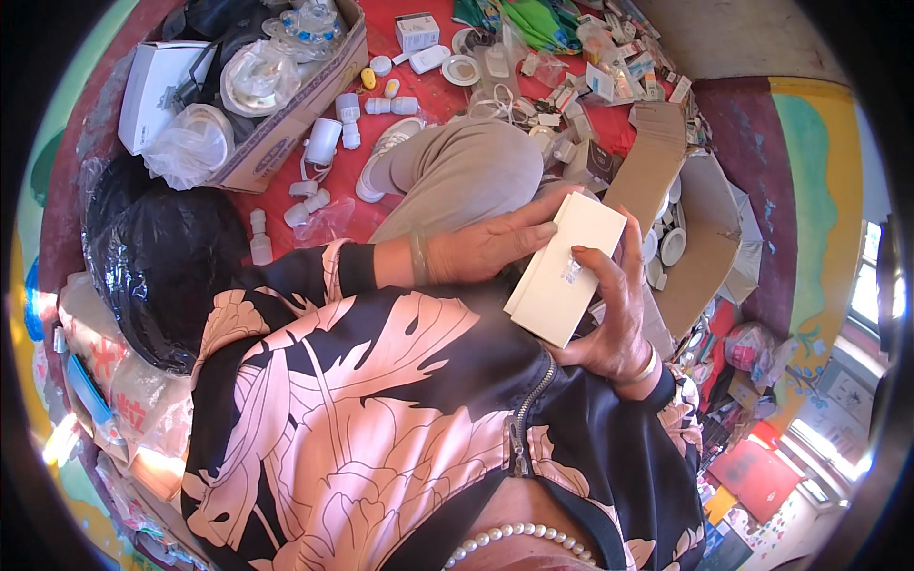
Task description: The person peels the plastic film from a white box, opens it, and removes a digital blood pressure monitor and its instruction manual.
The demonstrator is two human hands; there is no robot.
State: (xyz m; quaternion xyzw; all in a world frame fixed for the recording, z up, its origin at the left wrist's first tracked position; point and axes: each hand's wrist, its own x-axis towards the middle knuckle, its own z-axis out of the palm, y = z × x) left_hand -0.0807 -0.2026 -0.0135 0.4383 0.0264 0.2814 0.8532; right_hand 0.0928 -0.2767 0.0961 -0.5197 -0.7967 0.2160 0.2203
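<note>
Box (pixel 583 257), cream-white, oblong, is held aslant in front of the torso, upper end leaning to R. Left grip (pixel 495 249) is closed lightly at the upper L. side: thumb laid by the long edge, fingers at the corner. Right grip (pixel 617 319) is spread round the R. side and lower end, w/ one fingertip set on the broad face near a small bluish mark (pixel 572 276). Underside contact is hidden; cannot be confirmed.

Handling, est.: wt. judged light to mod., since little strain is shown in the fingers; contents not visible, so fragility inside cannot be told. Walls judged stiff card: faces flat, edges crisp, no crush obs. Finish looks smooth, so some slip under dry fingers is to be expected. Corners are rated the weak pts. re: denting. A lengthwise line is noted along the L. side, poss. a lid edge; if so, the upper part alone should not be relied on. Best hold: both long sides at mid-length, w/ support beneath; hard pressure on the broad face to be avoided.

Surroundings: open carton (pixel 716 271) noted just to R., w/ white round pcs. inside; white fittings (pixel 349 124) on red floor covering (pixel 433 90) beyond the bent knee (pixel 476 157).
</note>
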